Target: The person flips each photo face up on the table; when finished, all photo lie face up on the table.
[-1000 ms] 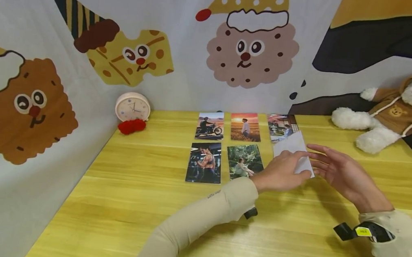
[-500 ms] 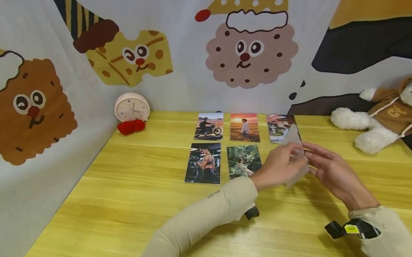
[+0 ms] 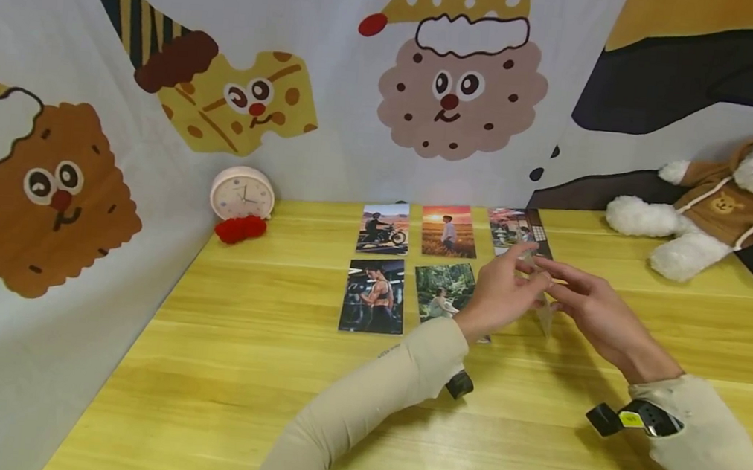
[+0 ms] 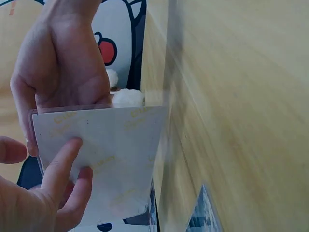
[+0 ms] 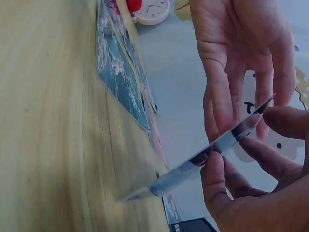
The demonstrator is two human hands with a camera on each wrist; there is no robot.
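Observation:
Between my two hands, just above the table, a photo card [image 4: 120, 159] in a clear sleeve stands on edge. Its plain white back faces the left wrist camera. In the right wrist view the card [image 5: 188, 166] is nearly edge-on, part of its printed side showing. My left hand [image 3: 495, 294] holds it from the left, two fingertips on the back. Opposite, my right hand [image 3: 604, 318] holds it with bent fingers at the printed side. In the head view the fingers hide most of the card. Behind the hands lies a blossom-scene photo [image 3: 508, 228].
Left of the hands lie a forest photo [image 3: 439, 293], a gym photo [image 3: 374, 294], a sunset-field photo [image 3: 449, 232] and a motorcycle photo [image 3: 384, 228]. A pink alarm clock [image 3: 242, 193] with a red fuzzy piece [image 3: 240, 230] stands back left. A plush bear [image 3: 722, 202] sits back right.
The card has turned from showing its broad white back in the head view to nearly edge-on. My right hand has moved left, closer to the left hand, and its fingers now meet the card.

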